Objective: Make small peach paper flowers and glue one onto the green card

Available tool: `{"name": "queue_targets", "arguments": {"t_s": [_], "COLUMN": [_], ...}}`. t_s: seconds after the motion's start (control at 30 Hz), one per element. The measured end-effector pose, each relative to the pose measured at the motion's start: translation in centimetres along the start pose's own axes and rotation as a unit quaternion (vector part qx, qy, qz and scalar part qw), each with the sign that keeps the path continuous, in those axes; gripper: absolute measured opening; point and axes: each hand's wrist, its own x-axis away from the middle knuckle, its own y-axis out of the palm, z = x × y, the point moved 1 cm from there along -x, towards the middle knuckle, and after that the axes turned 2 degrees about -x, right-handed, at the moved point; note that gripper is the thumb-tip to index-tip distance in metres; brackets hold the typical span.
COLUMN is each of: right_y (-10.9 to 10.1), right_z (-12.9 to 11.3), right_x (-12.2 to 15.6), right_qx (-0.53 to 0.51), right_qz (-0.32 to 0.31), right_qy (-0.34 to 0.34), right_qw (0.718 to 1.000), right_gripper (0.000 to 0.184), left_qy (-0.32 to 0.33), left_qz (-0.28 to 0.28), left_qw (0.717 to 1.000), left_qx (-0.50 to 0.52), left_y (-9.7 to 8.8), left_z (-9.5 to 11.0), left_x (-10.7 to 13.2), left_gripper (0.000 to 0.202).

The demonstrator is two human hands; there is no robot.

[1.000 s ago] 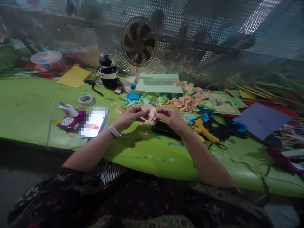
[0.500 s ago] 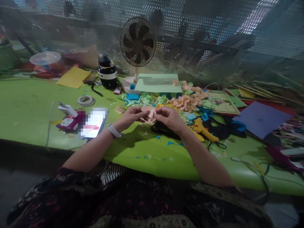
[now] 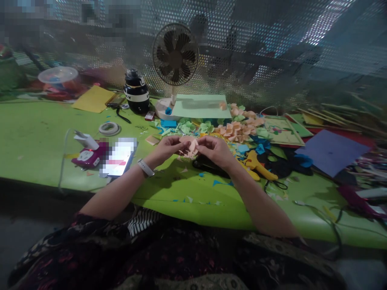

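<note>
A peach paper flower (image 3: 190, 148) with cut, curled petals is held between my two hands above the table's front part. My left hand (image 3: 170, 150), with a white band on the wrist, pinches its left side. From the right, my right hand (image 3: 215, 150) grips a petal between thumb and fingers. Just beyond lies a heap of peach paper flowers (image 3: 238, 128), and beside it are light green paper flowers (image 3: 186, 125). A yellow glue gun (image 3: 260, 166) rests right of my right hand. Under that hand a black object (image 3: 208, 165) is partly hidden.
A lit phone (image 3: 120, 158) leans near a purple power strip (image 3: 90, 156) on the left. Behind stand a fan (image 3: 175, 56) and a black bottle (image 3: 136, 92). A tape roll (image 3: 109, 128) lies left, purple paper (image 3: 332, 152) right. Paper scraps litter the green table (image 3: 45, 137).
The peach paper flower has turned slightly between my fingers, so its petals show more openly. Both hands stay in nearly the same place.
</note>
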Motion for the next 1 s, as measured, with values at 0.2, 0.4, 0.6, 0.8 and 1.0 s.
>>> {"name": "queue_targets", "arguments": {"t_s": [0.2, 0.4, 0.6, 0.8, 1.0], "right_y": [-0.10, 0.05, 0.11, -0.17, -0.17], "right_z": [-0.03, 0.39, 0.63, 0.54, 0.56], "right_x": [0.01, -0.10, -0.25, -0.39, -0.32], "right_qx": [0.015, 0.036, 0.018, -0.046, -0.084], "right_qz": [0.003, 0.001, -0.012, -0.046, -0.063], "right_qy": [-0.007, -0.024, 0.003, 0.052, 0.057], "right_qw": [1.000, 0.999, 1.000, 0.997, 0.993], "right_gripper": [0.022, 0.022, 0.021, 0.025, 0.032], "left_qy": [0.002, 0.010, 0.021, 0.028, 0.033], "left_qz": [0.006, 0.009, -0.006, -0.028, -0.047], "left_qw": [1.000, 1.000, 1.000, 0.998, 0.998], "left_qx": [-0.008, -0.013, -0.020, -0.039, -0.030], "left_y": [-0.16, -0.04, 0.17, 0.14, 0.32], "left_z": [-0.32, -0.34, -0.13, -0.01, 0.12], "left_x": [-0.11, -0.13, 0.00, 0.15, 0.25], "left_gripper": [0.045, 0.045, 0.044, 0.041, 0.045]}}
